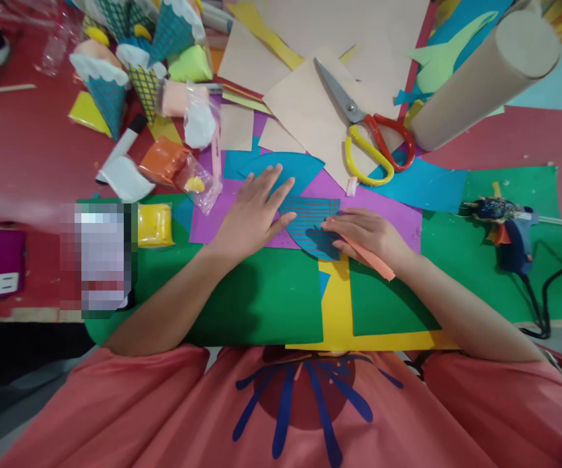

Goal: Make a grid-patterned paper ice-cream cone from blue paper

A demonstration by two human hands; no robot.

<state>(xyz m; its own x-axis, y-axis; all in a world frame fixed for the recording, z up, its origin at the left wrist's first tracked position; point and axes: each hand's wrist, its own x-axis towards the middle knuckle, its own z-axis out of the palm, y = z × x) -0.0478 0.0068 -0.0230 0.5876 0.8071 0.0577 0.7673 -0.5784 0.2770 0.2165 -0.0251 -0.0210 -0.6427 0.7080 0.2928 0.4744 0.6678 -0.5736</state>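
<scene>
My left hand (pixel 261 218) lies palm down with its fingers spread, over the purple sheet (pixel 212 214) and the left edge of a blue fan-shaped piece (pixel 310 224) marked with thin dark parallel lines. In my right hand (pixel 371 231) is a flat orange strip (pixel 373 259), its near end sticking out below the fingers. The fingers rest at the right side of the lined piece. Just beyond my left hand sits a plain blue curved piece (pixel 290 170). Beneath it all is a green sheet (pixel 271 299).
Red-and-yellow-handled scissors (pixel 358 120) lie on beige sheets (pixel 300 97). A beige roll (pixel 485 81) is at far right, above a blue glue gun (pixel 514 240). Paper cones (pixel 102 91) and clay packets (pixel 164 159) crowd the far left. A phone (pixel 102 260) lies left.
</scene>
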